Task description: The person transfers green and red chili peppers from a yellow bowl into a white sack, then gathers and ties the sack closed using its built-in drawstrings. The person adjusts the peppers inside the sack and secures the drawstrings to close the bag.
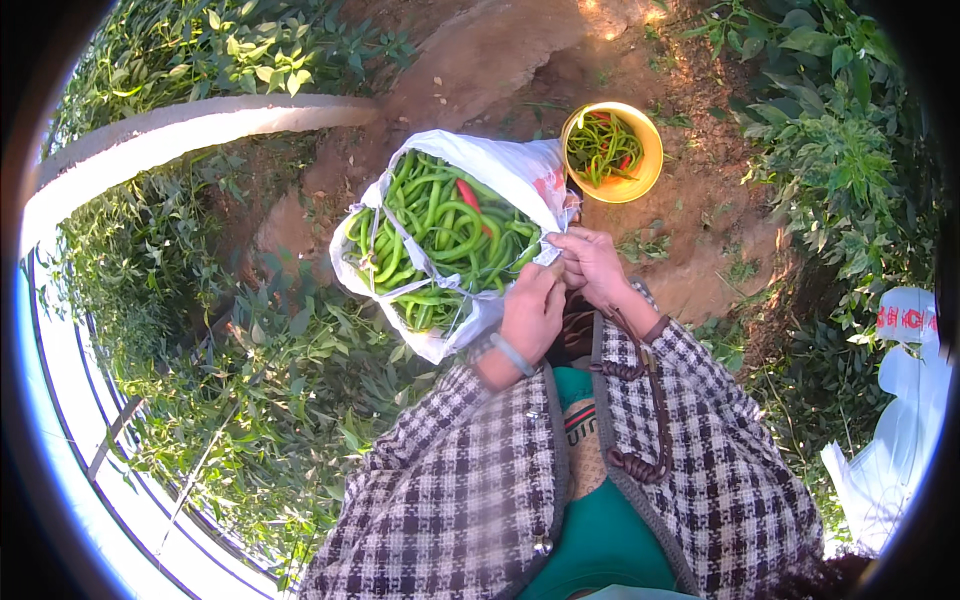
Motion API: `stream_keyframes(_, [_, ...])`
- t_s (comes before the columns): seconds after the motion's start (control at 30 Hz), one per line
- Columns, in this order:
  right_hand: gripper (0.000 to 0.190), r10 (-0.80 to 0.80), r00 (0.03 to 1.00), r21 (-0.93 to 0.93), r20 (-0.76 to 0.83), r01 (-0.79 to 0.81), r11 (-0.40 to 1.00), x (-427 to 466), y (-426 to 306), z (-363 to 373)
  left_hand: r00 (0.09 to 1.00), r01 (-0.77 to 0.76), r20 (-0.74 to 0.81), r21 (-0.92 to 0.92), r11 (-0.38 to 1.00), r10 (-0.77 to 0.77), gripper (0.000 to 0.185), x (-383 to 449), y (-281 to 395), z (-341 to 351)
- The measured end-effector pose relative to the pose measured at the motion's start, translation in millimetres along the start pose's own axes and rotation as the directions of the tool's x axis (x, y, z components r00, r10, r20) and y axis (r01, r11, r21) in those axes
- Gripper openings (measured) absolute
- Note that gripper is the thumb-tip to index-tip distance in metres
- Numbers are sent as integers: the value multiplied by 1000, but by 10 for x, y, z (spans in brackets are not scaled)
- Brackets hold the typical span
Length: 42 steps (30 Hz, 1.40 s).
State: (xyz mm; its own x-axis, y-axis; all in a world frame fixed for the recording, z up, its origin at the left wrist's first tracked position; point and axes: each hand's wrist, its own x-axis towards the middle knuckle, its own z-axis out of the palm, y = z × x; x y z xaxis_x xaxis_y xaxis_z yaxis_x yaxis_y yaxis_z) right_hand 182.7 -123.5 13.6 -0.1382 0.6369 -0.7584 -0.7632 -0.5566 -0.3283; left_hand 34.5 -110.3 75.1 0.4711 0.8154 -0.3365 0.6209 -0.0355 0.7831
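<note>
Long green peppers (442,217), with a red one (468,195) among them, fill a white woven sack (487,154) whose mouth faces up. White strips of material cross over the peppers. At the sack's near right rim, both hands meet. My left hand (536,307), wearing a pale bangle, and my right hand (592,262) both pinch the gathered sack edge; which of the two sleeves belongs to which arm follows from their sides in the picture. A yellow bucket (649,180) holding thin green and red peppers stands just beyond the sack, to the right.
Leafy pepper plants (300,352) grow on the left, and more plants (847,165) line the right side. A pale curved band (225,124) reaches in from the upper left. Bare soil (697,240) lies around the bucket. Translucent plastic (892,420) hangs at the right edge.
</note>
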Motion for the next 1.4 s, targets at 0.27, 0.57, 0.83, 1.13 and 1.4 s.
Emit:
stream_keyframes(0.27, [19, 130, 973, 441, 193, -204, 874, 84, 187, -239, 959, 7, -280, -108, 994, -37, 16, 204, -229, -4])
stream_keyframes(0.57, [11, 156, 943, 300, 295, -246, 922, 65, 132, -333, 896, 360, 36, -642, 677, -442, 18, 358, -263, 30])
stream_keyframes(0.83, [17, -465, 880, -513, 100, 446, 734, -40, 83, -61, 733, 435, 163, -859, 271, -661, 12, 413, -160, 19])
stream_keyframes(1.13, [17, -421, 881, -736, 217, 431, 522, -162, 29, -89, 826, 88, -174, -900, 428, -536, 5, -5, -151, 56])
stream_keyframes(1.4, [16, -439, 869, -742, 229, 448, 499, -98, 66, -105, 788, 239, -272, -691, 682, -552, 16, 85, -193, -175])
